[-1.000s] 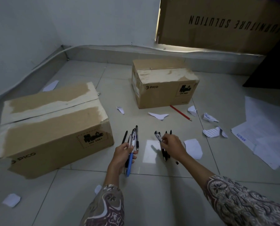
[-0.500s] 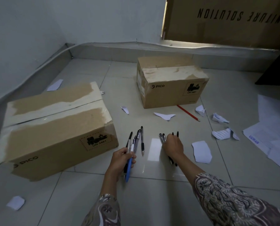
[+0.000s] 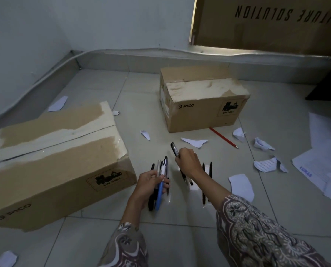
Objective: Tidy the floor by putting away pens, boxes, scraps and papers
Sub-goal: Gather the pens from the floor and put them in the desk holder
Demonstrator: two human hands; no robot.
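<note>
On the tiled floor (image 3: 266,189), going by size, the large cardboard box (image 3: 51,166) lies at the left, its top flaps closed with torn tape marks. A smaller box (image 3: 205,105) of the same make sits further back, just right of centre. Both look stiff and probably light if empty; each would want two hands under opposite bottom edges, since the flaps offer no safe hold.

At the right edge lies a spread of white papers (image 3: 326,166), overlapping loosely. They are thin and limp, best slid together into a stack and lifted from beneath. Torn paper scraps (image 3: 241,186) are scattered between the boxes and the sheets, with others near the wall and at the lower left; weightless and flat on smooth tile, they will need a fingernail pinch at an edge.

A red pencil (image 3: 224,138) rests just beside the smaller box's front corner. A few black pens (image 3: 207,182) lie on the floor below the right forearm.

The left hand (image 3: 151,182) grips a bundle of pens (image 3: 161,182), blue, white and black, fingers curled round their middles. The right hand (image 3: 187,162) pinches a single black pen (image 3: 174,149) near its lower end, tip angled up and away. Pens are rigid, smooth and apt to roll or slip from a crowded fist, so mid-barrel is the hold.
</note>
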